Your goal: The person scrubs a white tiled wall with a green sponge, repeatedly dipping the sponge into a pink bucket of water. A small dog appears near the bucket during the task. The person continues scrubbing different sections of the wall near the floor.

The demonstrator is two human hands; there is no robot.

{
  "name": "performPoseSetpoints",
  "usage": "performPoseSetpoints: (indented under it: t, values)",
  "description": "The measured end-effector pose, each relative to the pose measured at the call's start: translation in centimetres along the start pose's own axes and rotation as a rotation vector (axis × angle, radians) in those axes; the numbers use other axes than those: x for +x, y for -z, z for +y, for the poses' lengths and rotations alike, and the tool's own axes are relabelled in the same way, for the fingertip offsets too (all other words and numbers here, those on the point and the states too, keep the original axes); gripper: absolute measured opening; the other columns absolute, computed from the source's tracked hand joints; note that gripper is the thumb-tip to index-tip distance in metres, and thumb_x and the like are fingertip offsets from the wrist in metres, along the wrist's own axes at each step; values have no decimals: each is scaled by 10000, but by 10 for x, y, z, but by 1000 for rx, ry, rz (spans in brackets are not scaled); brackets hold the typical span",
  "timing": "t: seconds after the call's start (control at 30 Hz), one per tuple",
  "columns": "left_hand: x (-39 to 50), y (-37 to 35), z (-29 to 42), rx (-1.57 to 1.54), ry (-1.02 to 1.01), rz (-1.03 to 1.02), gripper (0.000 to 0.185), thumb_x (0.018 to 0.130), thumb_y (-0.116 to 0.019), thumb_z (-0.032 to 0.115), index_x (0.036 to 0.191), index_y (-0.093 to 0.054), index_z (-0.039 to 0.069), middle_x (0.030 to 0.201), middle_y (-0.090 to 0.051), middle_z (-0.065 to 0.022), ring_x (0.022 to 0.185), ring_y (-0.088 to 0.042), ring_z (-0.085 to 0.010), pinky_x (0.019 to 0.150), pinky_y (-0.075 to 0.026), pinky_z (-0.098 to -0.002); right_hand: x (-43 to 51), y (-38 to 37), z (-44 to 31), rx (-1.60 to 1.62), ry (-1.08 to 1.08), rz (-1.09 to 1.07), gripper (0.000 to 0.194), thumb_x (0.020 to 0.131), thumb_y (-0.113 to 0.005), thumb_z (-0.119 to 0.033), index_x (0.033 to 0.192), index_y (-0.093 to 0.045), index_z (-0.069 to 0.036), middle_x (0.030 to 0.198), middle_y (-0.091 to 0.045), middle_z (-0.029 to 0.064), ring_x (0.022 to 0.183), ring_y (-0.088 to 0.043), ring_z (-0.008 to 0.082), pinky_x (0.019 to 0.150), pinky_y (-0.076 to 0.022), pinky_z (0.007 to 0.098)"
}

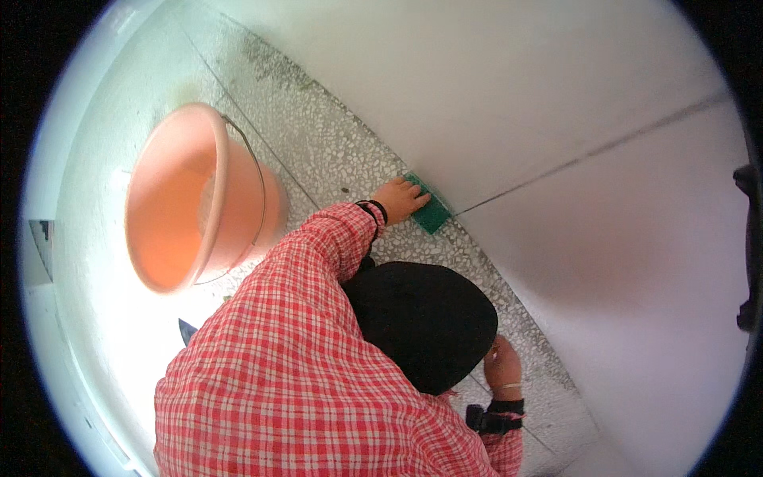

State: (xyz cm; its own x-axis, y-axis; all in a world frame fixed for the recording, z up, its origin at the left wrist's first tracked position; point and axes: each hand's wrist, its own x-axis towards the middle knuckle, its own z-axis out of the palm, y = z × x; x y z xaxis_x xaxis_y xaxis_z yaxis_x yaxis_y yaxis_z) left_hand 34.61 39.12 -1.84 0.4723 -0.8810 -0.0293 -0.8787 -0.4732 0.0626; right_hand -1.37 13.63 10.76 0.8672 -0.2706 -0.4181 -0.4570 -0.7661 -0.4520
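Observation:
My left hand [398, 200] is on a green scouring pad [434, 217], its fingers spread over one end. The pad lies on speckled terrazzo [325, 140], along the edge where it meets a smooth pale surface [536, 89]. Dark bands circle that wrist below a red checked sleeve [310, 256]. Lower right, my right hand [504, 361] is bent beside a rounded black shape [423, 322], which hides part of its fingers. I cannot tell whether it holds anything. A pale bangle and a black strap are on its wrist.
An orange-pink plastic bucket [219, 140] with a thin wire handle [260, 173] stands left of my left arm, its mouth tipped towards the left of the view. A small dark speck [345, 190] lies on the terrazzo. Dark joint lines cross both surfaces.

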Motion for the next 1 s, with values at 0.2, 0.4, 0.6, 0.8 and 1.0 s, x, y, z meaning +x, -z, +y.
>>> performPoseSetpoints:
  t: [0.2, 0.4, 0.6, 0.8, 1.0]
  values:
    - [-10, -22, -26, -35, -115, 87, 437, 878, -538, 135, 1315, -538, 129, 1230, -552, -95, 1177, -534, -274, 1013, -406, -410, -17, -11, -10, -74, 17, -153, 205, 893, -564, -111, 1083, -605, -44, 978, -641, 193, 903, -623, 400, 751, -511, 450]
    - [-27, -20, -123, -167, 351, -35, 472, 847, -556, 70, 1315, -532, 130, 1286, -521, -89, 1174, -536, -298, 1004, -440, -413, -32, 7, -22, 63, -113, -90, 204, 906, -575, -117, 1095, -607, -47, 974, -661, 181, 865, -648, 370, 731, -520, 393]
    - [-32, -10, -139, -51, 523, 160, 501, 803, -560, 41, 1286, -570, 173, 1228, -549, -94, 1159, -537, -289, 1009, -408, -398, -30, 4, -24, 103, -107, -94, 239, 910, -566, -107, 1139, -599, -49, 1009, -669, 187, 880, -657, 362, 739, -526, 382]
    - [-19, -41, -50, -109, 408, 276, 504, 757, -592, 51, 1258, -590, 103, 1259, -551, -123, 1209, -509, -302, 1051, -365, -472, -17, -18, -9, 46, 31, -182, 297, 867, -580, -90, 1162, -585, -55, 1043, -654, 217, 942, -633, 417, 770, -522, 444]
    - [-1, -47, 19, -255, -46, 228, 426, 803, -575, 98, 1226, -609, 124, 1206, -568, -119, 1179, -521, -304, 1036, -386, -438, -3, -19, -9, -9, 64, -211, 294, 862, -583, -92, 1153, -583, -45, 1031, -646, 226, 944, -622, 435, 780, -514, 462]
